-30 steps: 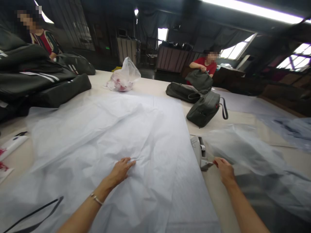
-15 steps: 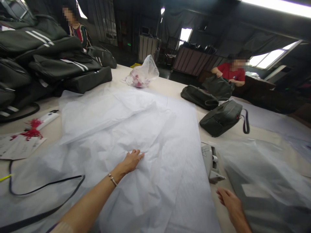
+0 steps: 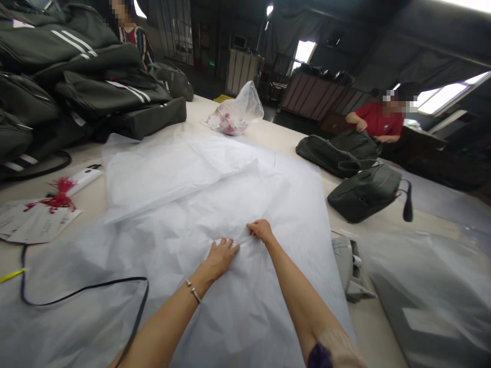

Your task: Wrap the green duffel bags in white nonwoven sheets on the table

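Note:
Translucent white plastic bags lie flat and wrinkled in a layer before me. My left hand, with a bracelet on the wrist, rests on the plastic with its fingers stretched out. Just right of it, my right hand pinches a fold of the top plastic bag between thumb and fingers. A dark strap loops over the plastic at lower left. Beyond the right edge of the stack sits a grey tape dispenser.
Dark bags with white stripes are piled at left. Paper tags with red strings lie below them. A knotted clear bag stands at the back. At right, a person in red handles dark bags near a plastic-wrapped bag.
My right hand has moved from beside the tape dispenser up and left onto the plastic, and now pinches it. My left hand stays on the plastic. The view has shifted slightly.

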Demonstrator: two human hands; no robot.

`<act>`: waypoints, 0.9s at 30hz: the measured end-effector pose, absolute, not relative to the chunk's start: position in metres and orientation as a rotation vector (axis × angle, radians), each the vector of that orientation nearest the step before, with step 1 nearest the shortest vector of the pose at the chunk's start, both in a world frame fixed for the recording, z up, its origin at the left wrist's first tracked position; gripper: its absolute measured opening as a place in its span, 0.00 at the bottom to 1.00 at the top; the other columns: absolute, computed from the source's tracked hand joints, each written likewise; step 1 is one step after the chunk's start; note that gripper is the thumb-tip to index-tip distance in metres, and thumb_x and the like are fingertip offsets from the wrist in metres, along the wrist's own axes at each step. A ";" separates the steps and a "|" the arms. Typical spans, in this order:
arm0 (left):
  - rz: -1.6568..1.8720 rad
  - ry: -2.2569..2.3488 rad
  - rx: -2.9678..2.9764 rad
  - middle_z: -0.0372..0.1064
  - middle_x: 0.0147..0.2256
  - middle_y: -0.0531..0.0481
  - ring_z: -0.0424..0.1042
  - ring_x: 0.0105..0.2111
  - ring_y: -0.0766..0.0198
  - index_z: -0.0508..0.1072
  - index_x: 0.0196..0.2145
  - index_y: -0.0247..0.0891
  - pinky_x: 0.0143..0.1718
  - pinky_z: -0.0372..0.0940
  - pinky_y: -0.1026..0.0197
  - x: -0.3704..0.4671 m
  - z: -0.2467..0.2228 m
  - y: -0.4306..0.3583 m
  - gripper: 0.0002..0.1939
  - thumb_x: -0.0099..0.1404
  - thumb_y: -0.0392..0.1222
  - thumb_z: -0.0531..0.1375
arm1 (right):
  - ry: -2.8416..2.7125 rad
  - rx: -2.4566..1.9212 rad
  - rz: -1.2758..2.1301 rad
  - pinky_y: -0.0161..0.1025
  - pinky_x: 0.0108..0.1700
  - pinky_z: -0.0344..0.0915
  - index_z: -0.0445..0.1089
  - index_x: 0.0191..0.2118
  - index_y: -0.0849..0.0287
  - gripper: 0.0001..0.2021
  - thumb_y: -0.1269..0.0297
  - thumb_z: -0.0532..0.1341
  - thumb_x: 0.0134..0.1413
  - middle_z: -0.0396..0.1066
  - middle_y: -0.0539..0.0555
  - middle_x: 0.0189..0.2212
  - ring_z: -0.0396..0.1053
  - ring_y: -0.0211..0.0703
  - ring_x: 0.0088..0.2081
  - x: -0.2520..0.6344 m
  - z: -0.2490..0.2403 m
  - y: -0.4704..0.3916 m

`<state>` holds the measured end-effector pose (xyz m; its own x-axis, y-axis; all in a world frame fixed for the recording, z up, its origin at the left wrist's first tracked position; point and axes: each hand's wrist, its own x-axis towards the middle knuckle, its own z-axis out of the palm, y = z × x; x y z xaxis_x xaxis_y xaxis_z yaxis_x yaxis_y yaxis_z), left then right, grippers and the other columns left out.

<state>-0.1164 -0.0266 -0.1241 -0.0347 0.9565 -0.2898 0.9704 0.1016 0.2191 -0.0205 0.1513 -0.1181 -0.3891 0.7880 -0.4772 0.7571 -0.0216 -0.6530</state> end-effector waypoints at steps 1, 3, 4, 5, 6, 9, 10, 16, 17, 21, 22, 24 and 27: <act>-0.046 2.025 1.883 0.57 0.60 0.39 0.57 0.59 0.46 0.59 0.61 0.46 0.53 0.61 0.36 -0.116 -0.124 -0.027 0.28 0.66 0.28 0.47 | -2.226 -1.783 1.371 0.30 0.23 0.60 0.70 0.21 0.60 0.10 0.62 0.64 0.47 0.74 0.53 0.20 0.69 0.36 0.21 -0.022 -0.123 0.157; -0.028 2.023 1.871 0.56 0.61 0.39 0.57 0.59 0.46 0.59 0.61 0.47 0.53 0.60 0.35 -0.117 -0.123 -0.027 0.27 0.66 0.28 0.47 | -2.340 -1.879 1.304 0.31 0.23 0.61 0.69 0.18 0.60 0.11 0.63 0.66 0.46 0.73 0.53 0.18 0.70 0.37 0.21 -0.025 -0.128 0.165; -0.020 2.024 1.866 0.56 0.61 0.39 0.57 0.59 0.46 0.60 0.60 0.47 0.53 0.60 0.35 -0.117 -0.123 -0.027 0.27 0.66 0.29 0.47 | -2.397 -1.910 1.268 0.31 0.24 0.62 0.69 0.18 0.60 0.11 0.63 0.66 0.45 0.73 0.53 0.17 0.71 0.38 0.21 -0.027 -0.128 0.169; -0.014 2.025 1.862 0.57 0.60 0.39 0.57 0.59 0.46 0.60 0.60 0.47 0.53 0.60 0.35 -0.117 -0.123 -0.027 0.27 0.67 0.29 0.47 | -2.452 -1.937 1.226 0.32 0.25 0.63 0.69 0.17 0.60 0.11 0.63 0.67 0.44 0.73 0.53 0.17 0.72 0.39 0.22 -0.029 -0.128 0.171; -0.008 2.026 1.860 0.57 0.60 0.39 0.57 0.59 0.46 0.60 0.60 0.47 0.53 0.60 0.34 -0.117 -0.123 -0.028 0.26 0.67 0.29 0.47 | -2.499 -1.959 1.172 0.32 0.27 0.64 0.70 0.18 0.60 0.11 0.62 0.68 0.43 0.73 0.54 0.18 0.73 0.41 0.24 -0.030 -0.128 0.173; 0.008 2.026 1.862 0.58 0.60 0.39 0.58 0.58 0.45 0.61 0.60 0.46 0.53 0.60 0.34 -0.117 -0.123 -0.028 0.26 0.67 0.29 0.47 | -2.568 -1.998 0.973 0.36 0.35 0.67 0.73 0.24 0.60 0.14 0.54 0.71 0.38 0.76 0.58 0.23 0.76 0.48 0.33 -0.026 -0.123 0.177; 0.013 2.024 1.864 0.58 0.59 0.39 0.58 0.58 0.45 0.61 0.60 0.46 0.53 0.60 0.34 -0.117 -0.123 -0.028 0.26 0.67 0.29 0.47 | -2.567 -1.998 0.913 0.38 0.37 0.68 0.74 0.27 0.60 0.17 0.51 0.72 0.36 0.77 0.59 0.26 0.76 0.51 0.37 -0.021 -0.121 0.177; 0.038 2.004 1.853 0.57 0.60 0.38 0.57 0.58 0.43 0.62 0.60 0.46 0.53 0.59 0.33 -0.118 -0.121 -0.028 0.28 0.65 0.28 0.48 | -2.448 -1.891 0.670 0.48 0.46 0.67 0.69 0.51 0.65 0.32 0.39 0.55 0.55 0.74 0.68 0.47 0.73 0.57 0.48 0.006 -0.104 0.171; 0.043 2.003 1.849 0.57 0.60 0.38 0.57 0.59 0.43 0.62 0.60 0.46 0.53 0.59 0.33 -0.118 -0.120 -0.028 0.28 0.65 0.27 0.48 | -2.431 -1.831 0.625 0.48 0.50 0.66 0.65 0.57 0.65 0.32 0.42 0.49 0.61 0.70 0.68 0.52 0.70 0.55 0.52 0.007 -0.104 0.166; 0.037 2.004 1.834 0.58 0.59 0.38 0.58 0.58 0.44 0.62 0.59 0.46 0.53 0.59 0.32 -0.117 -0.119 -0.028 0.28 0.65 0.27 0.47 | -2.595 -1.278 0.372 0.51 0.66 0.45 0.48 0.68 0.61 0.29 0.50 0.43 0.67 0.47 0.62 0.68 0.44 0.50 0.69 0.004 -0.131 0.132; 0.029 2.001 1.834 0.58 0.59 0.38 0.58 0.58 0.44 0.61 0.60 0.46 0.53 0.59 0.32 -0.117 -0.120 -0.028 0.28 0.65 0.27 0.47 | -2.677 -1.158 0.327 0.54 0.67 0.40 0.47 0.68 0.60 0.30 0.50 0.44 0.67 0.44 0.60 0.69 0.39 0.51 0.70 0.003 -0.141 0.123; 0.015 1.999 1.843 0.58 0.60 0.39 0.57 0.59 0.44 0.60 0.61 0.47 0.54 0.59 0.33 -0.117 -0.120 -0.028 0.29 0.64 0.27 0.49 | -2.832 -1.084 0.313 0.57 0.68 0.34 0.46 0.69 0.58 0.30 0.50 0.45 0.67 0.42 0.59 0.70 0.35 0.52 0.70 0.003 -0.160 0.108; -0.010 1.989 1.866 0.59 0.59 0.39 0.58 0.59 0.44 0.59 0.61 0.46 0.54 0.60 0.35 -0.119 -0.121 -0.029 0.32 0.60 0.30 0.58 | -2.906 -1.177 0.399 0.58 0.68 0.34 0.45 0.69 0.59 0.31 0.50 0.44 0.67 0.41 0.58 0.70 0.34 0.52 0.70 0.005 -0.172 0.101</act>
